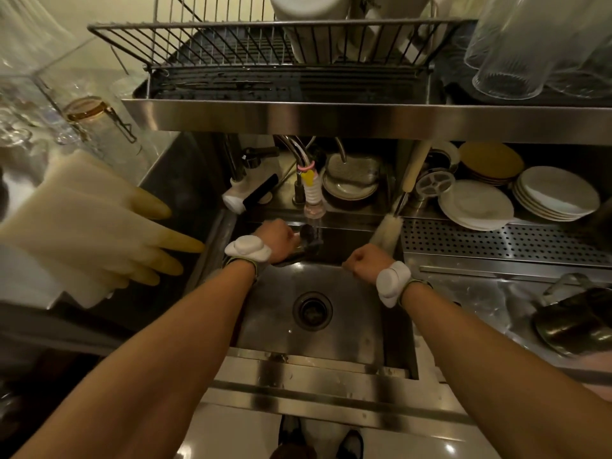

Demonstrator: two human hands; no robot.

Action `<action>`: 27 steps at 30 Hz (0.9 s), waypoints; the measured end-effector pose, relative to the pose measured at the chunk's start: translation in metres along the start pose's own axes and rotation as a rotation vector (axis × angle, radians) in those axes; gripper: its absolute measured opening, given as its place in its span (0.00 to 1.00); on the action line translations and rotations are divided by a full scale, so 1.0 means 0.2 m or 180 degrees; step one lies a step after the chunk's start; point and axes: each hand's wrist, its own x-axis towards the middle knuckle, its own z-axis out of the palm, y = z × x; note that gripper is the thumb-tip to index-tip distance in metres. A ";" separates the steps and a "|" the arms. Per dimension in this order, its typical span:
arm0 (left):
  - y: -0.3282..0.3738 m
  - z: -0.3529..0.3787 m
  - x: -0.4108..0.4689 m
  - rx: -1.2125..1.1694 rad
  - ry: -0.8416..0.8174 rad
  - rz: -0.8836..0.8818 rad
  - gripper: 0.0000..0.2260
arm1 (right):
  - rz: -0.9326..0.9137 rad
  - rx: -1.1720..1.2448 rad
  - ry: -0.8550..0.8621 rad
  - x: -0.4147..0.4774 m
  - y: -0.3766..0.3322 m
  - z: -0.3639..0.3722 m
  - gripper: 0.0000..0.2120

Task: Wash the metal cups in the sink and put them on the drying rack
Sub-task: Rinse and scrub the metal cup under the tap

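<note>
My left hand [276,238] grips a dark metal cup [309,241] at the back of the sink [364,326], right under the tap's nozzle [314,210] where water runs onto it. My right hand [366,260] hovers a little right of the cup with its fingers curled into a fist; nothing shows in it. Two more metal cups [576,326] lie on their sides on the wet counter at the right. The wire drying rack [231,44] sits on the steel shelf above the sink.
A long bottle brush [387,228] leans at the sink's back right corner. Stacked plates [477,203] fill the perforated ledge on the right. Rubber gloves [99,226] hang over the left edge. Clear glasses [510,61] stand beside the rack. The drain [311,309] is open.
</note>
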 end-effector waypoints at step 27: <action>0.09 -0.03 -0.07 0.1736 0.0651 0.0257 0.14 | -0.0067 -0.0156 0.0086 -0.04 -0.06 -0.06 0.11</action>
